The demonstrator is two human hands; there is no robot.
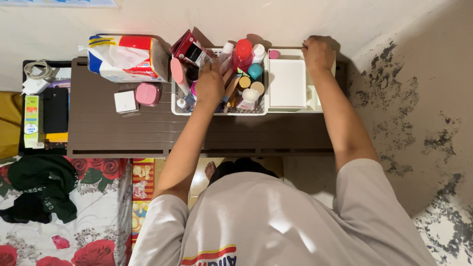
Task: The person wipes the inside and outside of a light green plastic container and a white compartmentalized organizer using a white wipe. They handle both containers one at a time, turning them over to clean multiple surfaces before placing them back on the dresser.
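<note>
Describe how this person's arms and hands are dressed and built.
Both arms are bare from the short sleeves down. The left hand and right hand wear no gloves, and no rings, watch or bracelets are visible. The shirt is light grey, short-sleeved, with a red, yellow and blue printed chest design.

Bright, sharp overhead view; soft shadows on wall, perhaps slight edge distortion.

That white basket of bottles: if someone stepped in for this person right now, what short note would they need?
Left hand: reaching into the white basket among the bottles; whether it has a grip on one cannot be told.
Right hand: resting on the far edge of the white tray beside the basket.
Both sit on the dark table against the wall.
Bottles stand packed in the basket; none lies outside it.
</note>
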